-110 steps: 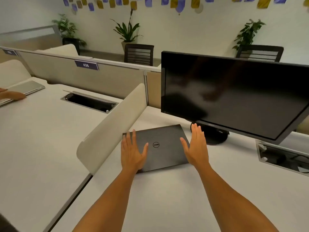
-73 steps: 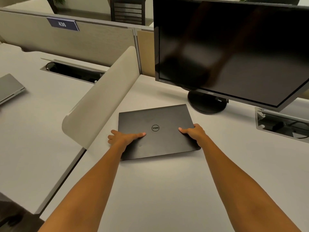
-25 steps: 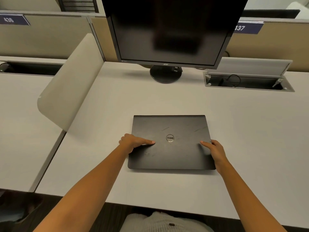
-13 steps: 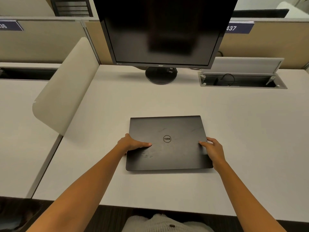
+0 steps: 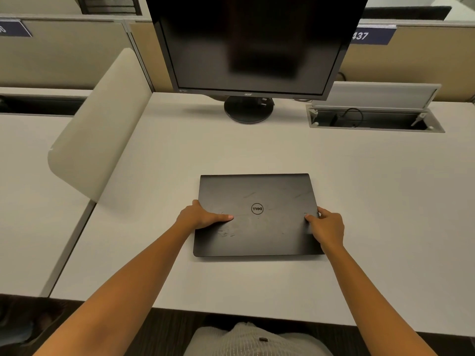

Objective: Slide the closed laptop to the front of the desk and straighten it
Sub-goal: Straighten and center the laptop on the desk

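A closed black laptop (image 5: 259,194) with a round logo lies flat on the white desk (image 5: 372,201), in the front half, its edges roughly parallel to the desk's front edge. My left hand (image 5: 199,215) grips its left edge, thumb lying on the lid. My right hand (image 5: 325,226) grips its right edge, thumb on the lid too. The fingers under the edges are hidden.
A black monitor (image 5: 252,42) on a round stand (image 5: 248,110) rises behind the laptop. An open cable tray (image 5: 372,119) sits at the back right. A curved beige divider (image 5: 102,129) borders the desk's left side. Partition walls run along the back.
Over the earlier frames the laptop slid from beside the monitor stand toward me and turned square. In the last half second it and both hands barely shifted.
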